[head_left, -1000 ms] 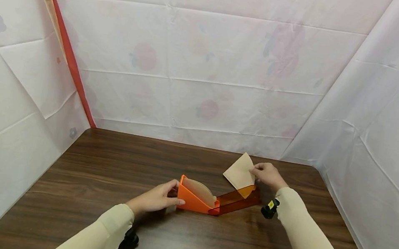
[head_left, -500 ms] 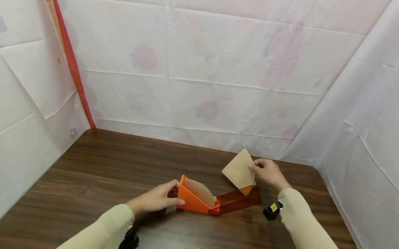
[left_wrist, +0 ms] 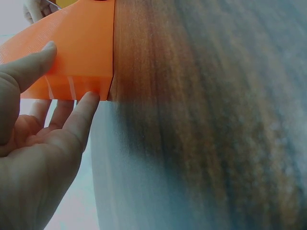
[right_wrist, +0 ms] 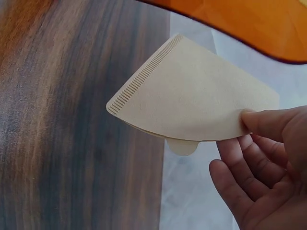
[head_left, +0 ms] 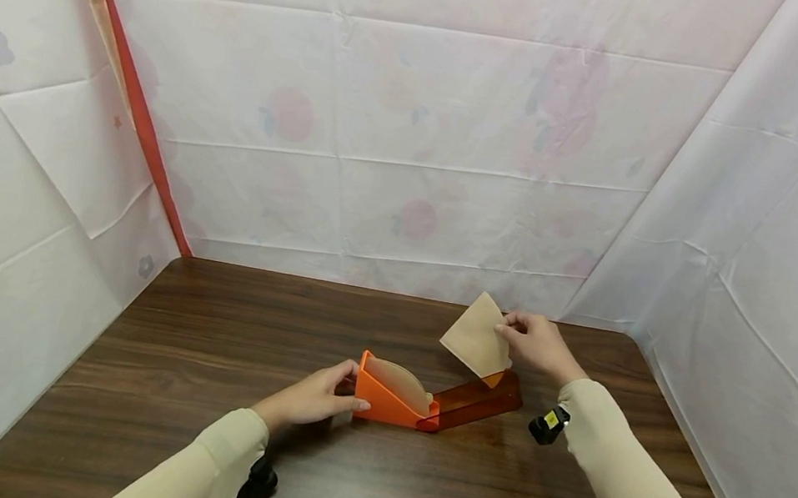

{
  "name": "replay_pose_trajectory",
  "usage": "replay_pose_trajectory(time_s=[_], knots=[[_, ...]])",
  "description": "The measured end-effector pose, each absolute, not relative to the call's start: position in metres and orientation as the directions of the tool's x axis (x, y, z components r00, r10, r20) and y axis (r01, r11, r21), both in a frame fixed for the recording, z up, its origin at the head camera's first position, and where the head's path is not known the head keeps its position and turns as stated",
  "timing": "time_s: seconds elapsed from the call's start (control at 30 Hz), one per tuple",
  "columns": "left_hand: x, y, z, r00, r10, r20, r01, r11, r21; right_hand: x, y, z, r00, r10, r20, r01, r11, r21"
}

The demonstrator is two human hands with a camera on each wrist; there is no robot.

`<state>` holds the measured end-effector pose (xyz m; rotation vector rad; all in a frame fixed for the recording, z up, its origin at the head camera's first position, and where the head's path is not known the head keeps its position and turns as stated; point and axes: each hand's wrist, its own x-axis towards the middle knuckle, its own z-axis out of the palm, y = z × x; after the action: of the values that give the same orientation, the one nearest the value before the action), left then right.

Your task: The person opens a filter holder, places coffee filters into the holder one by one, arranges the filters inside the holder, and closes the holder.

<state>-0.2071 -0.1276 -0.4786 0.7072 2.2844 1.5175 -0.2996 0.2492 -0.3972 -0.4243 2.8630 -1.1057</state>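
Note:
My right hand (head_left: 541, 348) pinches a tan paper coffee filter (head_left: 476, 336) by its edge, thumb on one face. In the right wrist view the filter (right_wrist: 192, 91) shows a crimped seam and a small rounded tab. An orange filter holder (head_left: 391, 395) stands on the table, with more filters (head_left: 400, 382) upright inside it. Its see-through amber lid (head_left: 473, 402) is swung open to the right, and the held filter's lower corner shows behind it. My left hand (head_left: 315, 394) grips the holder's left end; in the left wrist view, thumb and fingers lie on the orange wall (left_wrist: 79, 43).
The dark wood-grain table (head_left: 247, 313) spreads beneath everything. White patterned cloth (head_left: 384, 129) hangs behind it and along both sides, with a red strip (head_left: 139, 97) at the left corner. Black wrist cameras (head_left: 548, 424) sit on both wrists.
The right hand has lifted the filter slightly up and to the left, so less of it shows behind the amber lid. The left hand and the holder have stayed in place.

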Motion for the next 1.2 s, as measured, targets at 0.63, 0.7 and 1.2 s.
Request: replay_pose_trajectory(time_s=[0.63,0.7,1.2], knots=[[-0.207,-0.127,-0.478,-0.831,0.556,0.018,0.228,0.31,0.923,-0.284,0.239,-0.367,-0.923,-0.34,0.182,-0.375,0.679,-0.632],[-0.207,-0.127,-0.478,-0.833,0.554,0.016,0.228,0.315,0.921,-0.283,0.238,-0.365,-0.92,-0.345,0.184,-0.38,0.678,-0.629],[-0.209,-0.127,-0.48,-0.836,0.548,0.025,0.243,0.33,0.912,-0.271,0.227,-0.338,-0.905,-0.366,0.219,-0.418,0.662,-0.622]])
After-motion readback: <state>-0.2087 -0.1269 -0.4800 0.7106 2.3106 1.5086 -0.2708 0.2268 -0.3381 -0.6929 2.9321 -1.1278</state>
